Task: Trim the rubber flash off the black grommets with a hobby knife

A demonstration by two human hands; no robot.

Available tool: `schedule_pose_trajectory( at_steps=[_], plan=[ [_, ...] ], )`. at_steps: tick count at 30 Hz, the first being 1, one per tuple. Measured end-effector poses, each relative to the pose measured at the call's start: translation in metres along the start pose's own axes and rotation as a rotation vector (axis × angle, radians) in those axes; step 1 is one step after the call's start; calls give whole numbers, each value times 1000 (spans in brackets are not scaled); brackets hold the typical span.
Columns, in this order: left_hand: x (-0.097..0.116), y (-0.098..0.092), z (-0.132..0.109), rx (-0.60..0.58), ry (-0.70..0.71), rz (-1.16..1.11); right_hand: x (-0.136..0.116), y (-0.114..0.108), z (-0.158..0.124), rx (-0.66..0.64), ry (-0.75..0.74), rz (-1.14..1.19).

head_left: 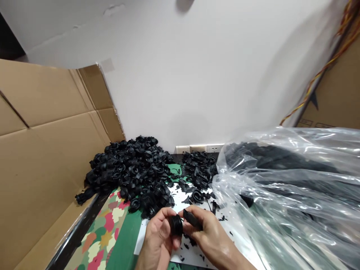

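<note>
My left hand (161, 234) is closed around a black ribbed rubber bellows (177, 225), its rings facing right. Close beside it, my right hand (206, 228) pinches a slim black piece (192, 219) between thumb and fingers. Whether that piece is a tool handle or rubber, I cannot tell. The right fingertips meet the right side of the bellows. Under both hands lies a white sheet (180, 198) strewn with black scraps. Just beyond the left hand rises a large pile of similar black bellows (135, 165).
A smaller heap of black rubber scraps (199, 168) sits by the wall sockets (215, 148). A clear plastic bag (281, 180) with black contents fills the right side. Cardboard (50, 150) stands along the left. A green mat (126, 234) and patterned cloth (104, 228) cover the table.
</note>
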State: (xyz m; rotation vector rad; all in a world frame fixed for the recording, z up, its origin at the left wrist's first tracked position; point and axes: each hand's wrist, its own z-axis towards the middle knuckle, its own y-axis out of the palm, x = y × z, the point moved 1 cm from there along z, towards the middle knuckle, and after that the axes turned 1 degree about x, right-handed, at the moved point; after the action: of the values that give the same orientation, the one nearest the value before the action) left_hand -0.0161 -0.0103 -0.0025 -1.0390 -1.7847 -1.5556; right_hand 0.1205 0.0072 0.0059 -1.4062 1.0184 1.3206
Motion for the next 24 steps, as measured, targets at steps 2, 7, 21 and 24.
schedule_pose_trajectory(
  at_steps=[2, 7, 21, 24],
  plan=[
    [0, 0, -1, 2, 78, 113, -1, 1, 1, 23, 11, -12],
    [4, -5, 2, 42, 33, 187, -1, -2, 1, -11, 9, 21],
    [21, -22, 10, 292, 62, -94, 15, -22, 6, 140, 30, 40],
    [25, -25, 7, 308, 78, -106, 15, -26, 5, 217, 32, 39]
  ],
)
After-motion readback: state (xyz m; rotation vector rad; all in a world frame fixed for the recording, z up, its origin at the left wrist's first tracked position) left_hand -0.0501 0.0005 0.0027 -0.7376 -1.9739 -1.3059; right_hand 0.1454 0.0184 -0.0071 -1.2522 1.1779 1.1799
